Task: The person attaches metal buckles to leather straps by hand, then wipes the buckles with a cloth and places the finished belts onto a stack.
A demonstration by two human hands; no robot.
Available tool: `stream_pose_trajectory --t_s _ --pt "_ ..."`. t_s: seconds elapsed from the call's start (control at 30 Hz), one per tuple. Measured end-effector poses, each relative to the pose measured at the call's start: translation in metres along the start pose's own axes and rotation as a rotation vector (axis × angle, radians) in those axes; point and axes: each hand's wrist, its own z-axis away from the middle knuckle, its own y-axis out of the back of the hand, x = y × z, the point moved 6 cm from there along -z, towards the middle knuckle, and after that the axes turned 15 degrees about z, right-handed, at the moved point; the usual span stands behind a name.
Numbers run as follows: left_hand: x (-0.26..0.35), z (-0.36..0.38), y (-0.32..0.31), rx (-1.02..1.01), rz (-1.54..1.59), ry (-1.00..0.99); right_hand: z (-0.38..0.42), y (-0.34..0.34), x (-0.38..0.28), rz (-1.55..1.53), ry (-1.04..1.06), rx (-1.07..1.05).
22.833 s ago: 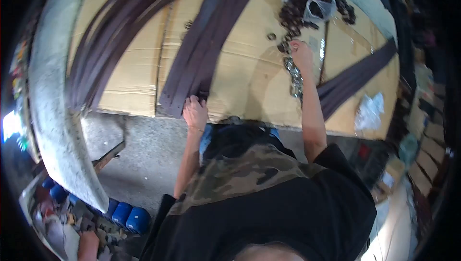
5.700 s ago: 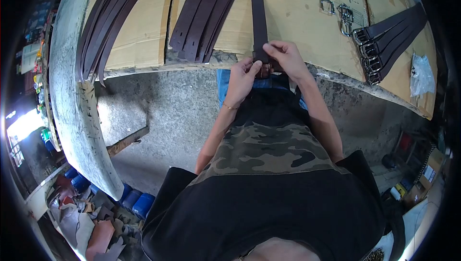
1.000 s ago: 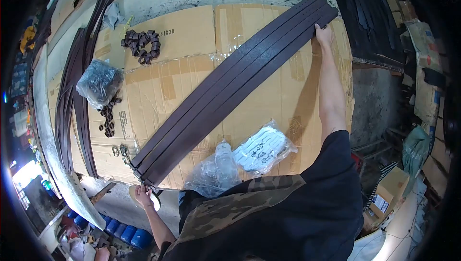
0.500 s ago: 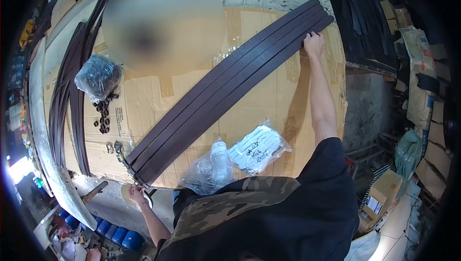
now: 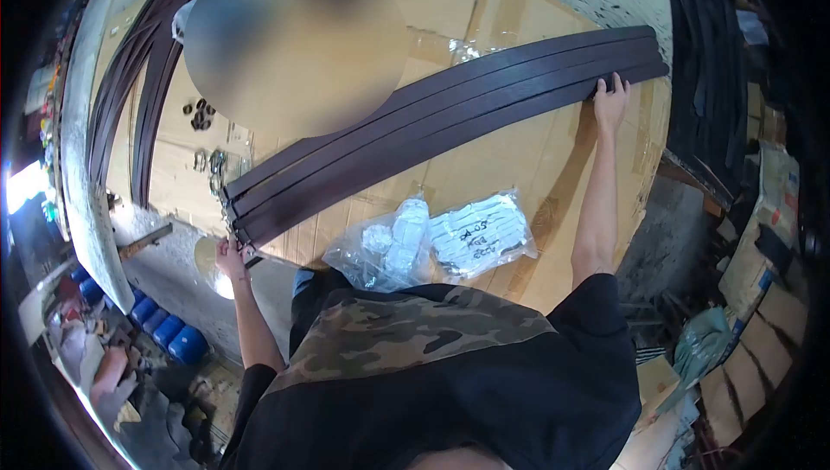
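Several dark brown belts lie side by side in a slanting row on the cardboard-covered table. Metal buckles sit at their near left ends. My left hand is closed at the nearest belt's buckle end, at the table's front edge. My right hand touches the belts' near edge a little short of their rounded tips, with its fingers apart. Loose buckles lie just left of the row. A blurred oval hides part of the table and of the farthest belt.
Close to my body lie a clear plastic bag with white contents and a wrapped white pack with handwriting. Small black rings lie on the cardboard. More brown straps run along the left; black straps hang at the right.
The view has shifted, so the belts appear flatter and farther right. My right hand's fingers have spread apart on the belt edge. My left hand stays at the buckle end.
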Motion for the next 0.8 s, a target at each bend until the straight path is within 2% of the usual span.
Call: stream_pose_trajectory --t_s 0.07,0.1,0.13,0.17,0.3,0.43,0.5,0.57,0.63,0.67,0.7,0.77,0.8 --pt "-0.014 -0.008 0.002 -0.070 0.032 0.071 0.016 0.014 -0.026 0.023 0.129 0.034" --pt "-0.006 0.006 -0.004 0.008 0.077 0.093 0.025 0.018 -0.040 0.097 0.221 0.045" --pt "-0.023 -0.007 0.010 0.002 0.207 0.037 0.037 0.021 -0.053 0.082 0.269 0.037" --pt "-0.006 0.006 0.002 0.034 0.073 0.082 0.049 0.019 -0.063 0.052 0.297 0.044" --pt "0.008 0.007 0.000 0.046 -0.175 -0.077 0.087 0.032 -0.104 -0.086 0.332 0.020" --pt "0.006 0.008 -0.002 0.061 -0.130 -0.108 0.154 0.042 -0.173 -0.189 0.696 -0.172" --pt "0.008 0.010 -0.003 0.039 -0.107 -0.123 0.192 0.063 -0.211 -0.228 0.713 -0.343" --pt "0.004 0.007 0.005 0.042 -0.114 -0.139 0.221 0.063 -0.231 -0.271 0.852 -0.337" --pt "0.023 0.013 0.007 0.013 -0.365 -0.307 0.241 0.071 -0.253 -0.315 0.928 -0.337" --pt "0.028 0.016 0.009 -0.023 -0.326 -0.328 0.252 0.076 -0.265 -0.362 0.993 -0.344" --pt "0.037 0.021 0.012 -0.021 -0.317 -0.325 0.260 0.077 -0.275 -0.357 1.000 -0.339" --pt "0.040 0.036 0.013 -0.119 0.027 -0.058 0.278 0.077 -0.295 -0.386 1.070 -0.451" --pt "0.042 0.039 0.018 -0.104 0.011 -0.052 0.284 0.080 -0.305 -0.376 1.074 -0.445"
